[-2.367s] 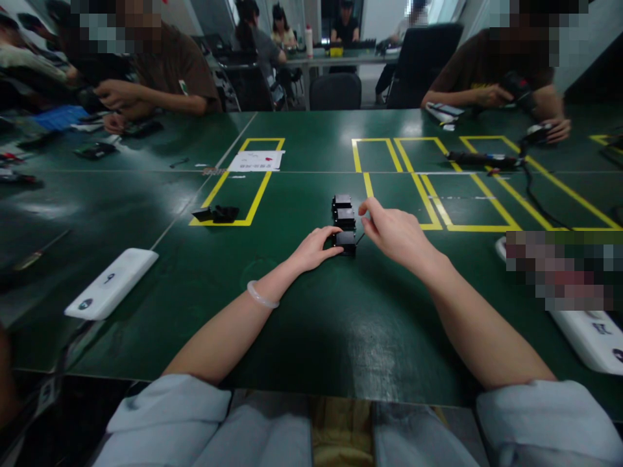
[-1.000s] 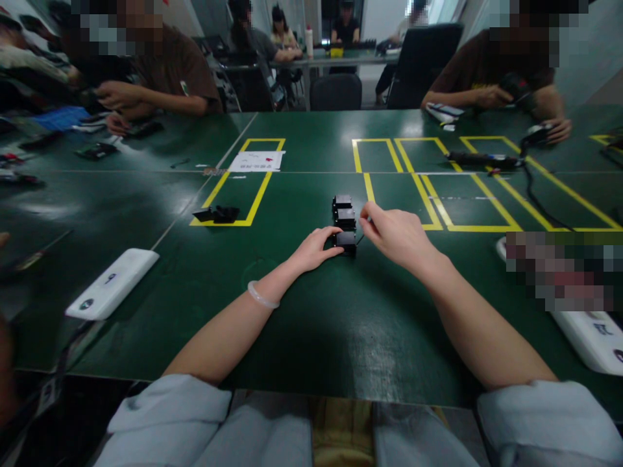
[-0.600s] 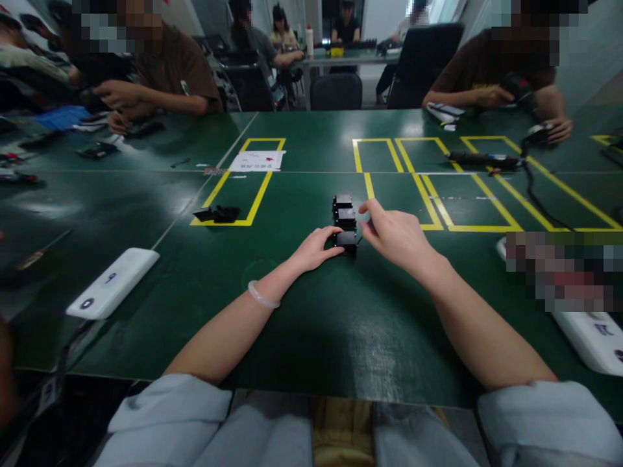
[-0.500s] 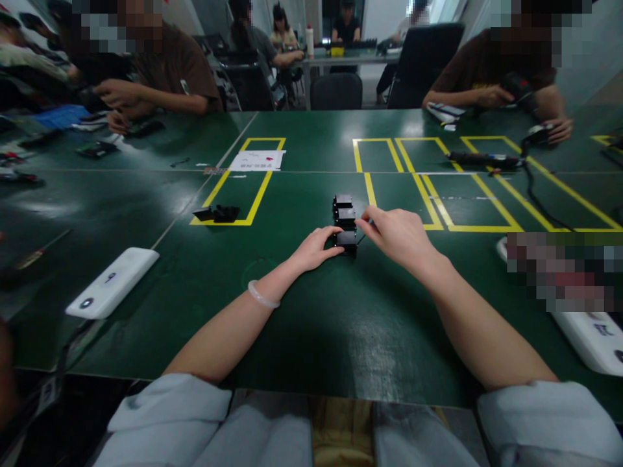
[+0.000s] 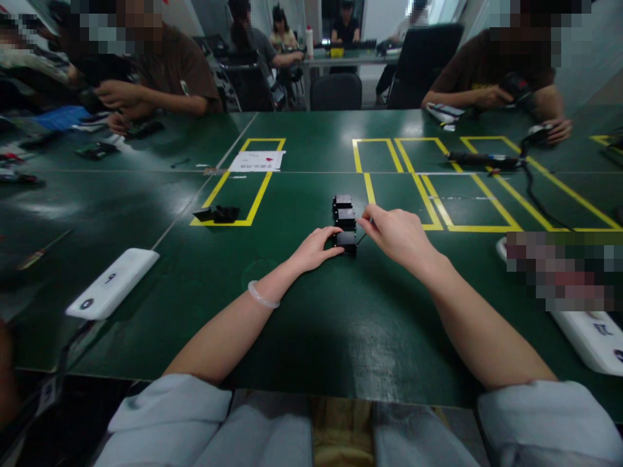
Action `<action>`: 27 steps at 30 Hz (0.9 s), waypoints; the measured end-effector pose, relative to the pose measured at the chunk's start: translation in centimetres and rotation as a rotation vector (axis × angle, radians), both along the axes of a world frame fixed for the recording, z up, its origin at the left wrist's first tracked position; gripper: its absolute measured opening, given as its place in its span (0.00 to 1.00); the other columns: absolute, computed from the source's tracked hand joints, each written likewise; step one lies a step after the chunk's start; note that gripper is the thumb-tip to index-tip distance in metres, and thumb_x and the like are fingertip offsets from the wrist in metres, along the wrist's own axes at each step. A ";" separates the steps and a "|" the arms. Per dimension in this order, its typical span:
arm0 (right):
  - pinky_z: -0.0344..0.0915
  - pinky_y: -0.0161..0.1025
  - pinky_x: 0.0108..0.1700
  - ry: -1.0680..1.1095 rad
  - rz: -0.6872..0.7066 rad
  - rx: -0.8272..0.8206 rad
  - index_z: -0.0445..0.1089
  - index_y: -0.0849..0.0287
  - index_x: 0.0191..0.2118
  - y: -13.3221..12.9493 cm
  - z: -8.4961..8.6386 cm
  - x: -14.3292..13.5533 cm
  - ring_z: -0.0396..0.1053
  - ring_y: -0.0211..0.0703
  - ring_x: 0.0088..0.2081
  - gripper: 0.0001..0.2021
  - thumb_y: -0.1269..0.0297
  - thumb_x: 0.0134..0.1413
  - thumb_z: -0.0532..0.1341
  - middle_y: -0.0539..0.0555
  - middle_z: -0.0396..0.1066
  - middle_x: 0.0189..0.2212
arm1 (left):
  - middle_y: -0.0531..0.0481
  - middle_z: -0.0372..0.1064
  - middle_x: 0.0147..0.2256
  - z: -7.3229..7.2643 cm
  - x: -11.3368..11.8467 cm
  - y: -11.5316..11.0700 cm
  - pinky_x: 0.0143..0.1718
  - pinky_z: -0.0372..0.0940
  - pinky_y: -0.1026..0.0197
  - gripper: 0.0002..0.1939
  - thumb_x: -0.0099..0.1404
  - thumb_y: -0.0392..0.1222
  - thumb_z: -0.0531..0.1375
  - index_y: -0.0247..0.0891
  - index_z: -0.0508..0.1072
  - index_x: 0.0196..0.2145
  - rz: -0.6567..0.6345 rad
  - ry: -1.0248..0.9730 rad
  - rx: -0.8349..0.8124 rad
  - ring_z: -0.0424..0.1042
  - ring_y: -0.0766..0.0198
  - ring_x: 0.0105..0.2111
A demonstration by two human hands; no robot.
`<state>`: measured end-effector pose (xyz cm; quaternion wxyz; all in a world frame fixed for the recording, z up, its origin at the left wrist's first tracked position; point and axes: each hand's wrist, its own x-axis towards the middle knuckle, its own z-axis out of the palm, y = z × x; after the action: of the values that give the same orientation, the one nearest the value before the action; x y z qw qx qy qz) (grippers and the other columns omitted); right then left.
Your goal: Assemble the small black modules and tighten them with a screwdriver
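A black part made of three blocks in a row lies on the green table, pointing away from me. My left hand grips the nearest block from its left side, thumb and fingers on it. On the right, my right hand is pinched round a thin dark tool, whose tip reaches the right side of the nearest block. Most of the tool is hidden by my fingers.
Yellow tape outlines mark the table beyond. A black part lies at the left outline, near a paper sheet. White devices flank my arms. Two people sit opposite; a black tool with a cable lies at the right.
The thin tool has tilted slightly at the nearest block. Both my hands stay in nearly the same place.
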<state>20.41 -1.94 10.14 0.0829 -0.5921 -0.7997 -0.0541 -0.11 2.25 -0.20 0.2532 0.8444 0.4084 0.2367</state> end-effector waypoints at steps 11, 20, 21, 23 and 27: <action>0.43 0.36 0.26 0.045 0.019 -0.003 0.65 0.56 0.44 -0.1 0.2 0.1 0.69 0.43 0.29 0.16 0.53 0.65 0.45 0.54 0.74 0.30 | 0.47 0.66 0.53 -0.2 -0.1 0.1 0.53 0.59 0.51 0.22 0.65 0.49 0.59 0.41 0.65 0.54 -0.002 -0.008 0.005 0.65 0.53 0.51; 0.43 0.36 0.26 0.068 0.059 -0.014 0.64 0.56 0.45 -0.2 0.3 0.1 0.68 0.41 0.29 0.14 0.58 0.64 0.45 0.53 0.74 0.31 | 0.47 0.65 0.53 0.2 -0.1 0.0 0.53 0.59 0.51 0.22 0.65 0.49 0.59 0.41 0.64 0.54 0.006 0.016 -0.017 0.65 0.53 0.51; 0.43 0.36 0.26 0.068 0.056 -0.017 0.64 0.56 0.45 -0.2 0.2 0.1 0.68 0.41 0.29 0.15 0.56 0.64 0.45 0.53 0.74 0.31 | 0.47 0.65 0.53 0.2 -0.1 0.0 0.53 0.60 0.52 0.22 0.65 0.49 0.59 0.41 0.64 0.54 0.008 0.014 -0.013 0.65 0.53 0.51; 0.43 0.36 0.27 0.046 0.037 -0.022 0.65 0.56 0.43 -0.2 0.3 0.1 0.68 0.42 0.29 0.17 0.53 0.65 0.43 0.54 0.74 0.29 | 0.47 0.66 0.53 0.1 -0.1 0.0 0.53 0.60 0.52 0.22 0.65 0.49 0.59 0.41 0.64 0.54 0.007 0.007 -0.001 0.65 0.54 0.51; 0.42 0.37 0.26 0.011 0.012 -0.022 0.64 0.57 0.47 -0.2 0.3 0.0 0.68 0.42 0.29 0.17 0.58 0.65 0.43 0.55 0.74 0.30 | 0.48 0.66 0.53 -0.2 -0.1 0.1 0.53 0.59 0.53 0.22 0.65 0.49 0.59 0.41 0.64 0.54 0.003 0.007 0.014 0.65 0.54 0.51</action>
<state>20.41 -2.16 10.44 0.0809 -0.5887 -0.8032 -0.0416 -0.19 2.33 -0.39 0.2457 0.8463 0.4089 0.2371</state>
